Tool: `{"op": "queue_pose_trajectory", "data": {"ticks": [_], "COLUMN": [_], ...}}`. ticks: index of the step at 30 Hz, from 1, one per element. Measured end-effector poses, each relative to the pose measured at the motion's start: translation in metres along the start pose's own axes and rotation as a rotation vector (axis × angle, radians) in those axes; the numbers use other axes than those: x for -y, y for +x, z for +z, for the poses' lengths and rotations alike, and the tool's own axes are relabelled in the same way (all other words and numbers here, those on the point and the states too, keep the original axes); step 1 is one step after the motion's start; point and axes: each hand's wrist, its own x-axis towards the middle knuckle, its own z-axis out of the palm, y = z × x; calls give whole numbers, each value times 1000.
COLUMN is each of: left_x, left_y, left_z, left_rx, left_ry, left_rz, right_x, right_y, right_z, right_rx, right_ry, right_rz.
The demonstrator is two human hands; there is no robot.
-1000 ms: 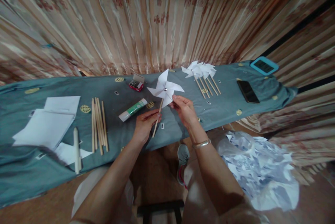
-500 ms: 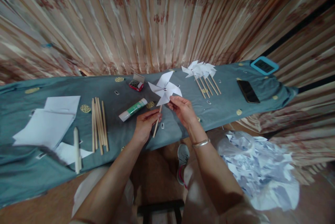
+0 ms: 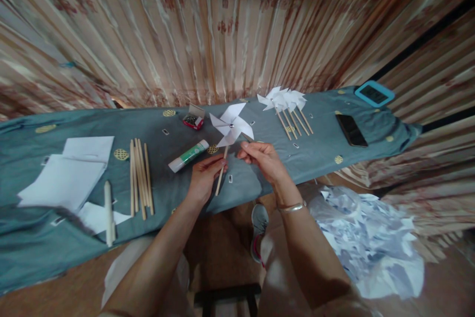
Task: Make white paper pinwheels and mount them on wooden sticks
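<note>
My left hand (image 3: 206, 174) is closed around the wooden stick of a white paper pinwheel (image 3: 230, 126), below its blades. The pinwheel has a shiny pin at its centre and is held tilted above the cloth. My right hand (image 3: 260, 156), with a bracelet on its wrist, is beside the lower right blade, thumb and fingers pressed together; I see nothing held in them. A green and white glue stick (image 3: 189, 156) lies left of my left hand. Behind it is an open red box (image 3: 193, 118) of small metal pins.
Several finished pinwheels (image 3: 287, 102) lie at the back right, near a black phone (image 3: 351, 130) and a blue-framed timer (image 3: 374, 93). At left are paper sheets (image 3: 67, 178), wooden sticks (image 3: 140, 178) and a white pen (image 3: 109, 213). A bag of paper scraps (image 3: 371, 243) stands on the floor.
My right hand has come off the pinwheel's blade and moved slightly right and down. The blades have turned a little, while my left hand keeps hold of the stick.
</note>
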Motion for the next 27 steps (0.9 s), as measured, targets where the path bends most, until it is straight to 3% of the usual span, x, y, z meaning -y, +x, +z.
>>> {"op": "queue_pose_trajectory", "data": {"ticks": [2, 6, 8, 13, 27], "left_x": [0, 2, 3, 3, 8], "left_y": [0, 0, 0, -1, 1], "left_z": [1, 1, 0, -2, -3], "left_rx": [-7, 0, 22, 54, 43], "left_ry": [14, 82, 131, 188, 152], "left_rz": [3, 15, 22, 19, 42], "right_x": [5, 9, 7, 0, -1], "right_y": [0, 9, 14, 23, 19], "right_z": [-11, -24, -24, -17, -4], "right_rx": [-61, -365, -428, -318, -268], "right_ry": [34, 135, 140, 206, 306], "right_rz": [-87, -239, -259, -138, -7]}}
